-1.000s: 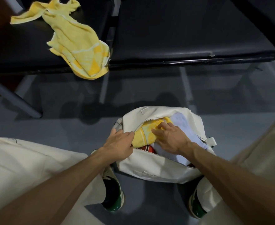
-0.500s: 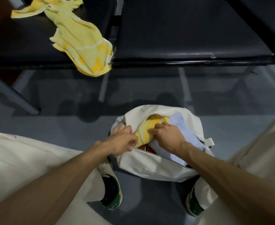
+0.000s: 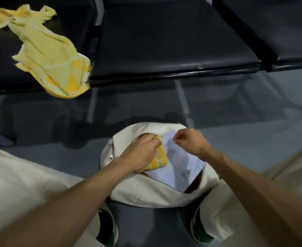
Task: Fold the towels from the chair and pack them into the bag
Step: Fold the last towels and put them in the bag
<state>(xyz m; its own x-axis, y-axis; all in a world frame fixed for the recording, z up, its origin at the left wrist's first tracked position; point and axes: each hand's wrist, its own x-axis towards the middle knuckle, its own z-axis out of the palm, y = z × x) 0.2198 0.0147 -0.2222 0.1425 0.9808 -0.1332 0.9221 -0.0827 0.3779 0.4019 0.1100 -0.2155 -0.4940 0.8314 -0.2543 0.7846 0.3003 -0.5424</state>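
A cream bag (image 3: 146,195) sits open on the floor between my feet. Inside lie a folded yellow towel (image 3: 161,158) and a folded pale blue towel (image 3: 178,163). My left hand (image 3: 141,152) reaches into the bag's mouth and lies on the yellow towel, fingers curled over its far end. My right hand (image 3: 189,141) hovers at the bag's far rim, fingers curled into a pinch at the corner of the blue towel. A crumpled yellow towel (image 3: 45,54) lies unfolded on the left black chair seat (image 3: 2,73), its end hanging over the front edge.
A row of black padded seats (image 3: 164,38) runs across the top, metal legs beneath them. The floor (image 3: 57,122) is grey. My cream-trousered knees flank the bag, and green-and-white shoes (image 3: 109,229) stand just below it.
My left hand moved from the bag's left rim onto the yellow towel inside. My right hand lifted off the towels and rose to the far rim, fingers now pinched. The view shifted closer.
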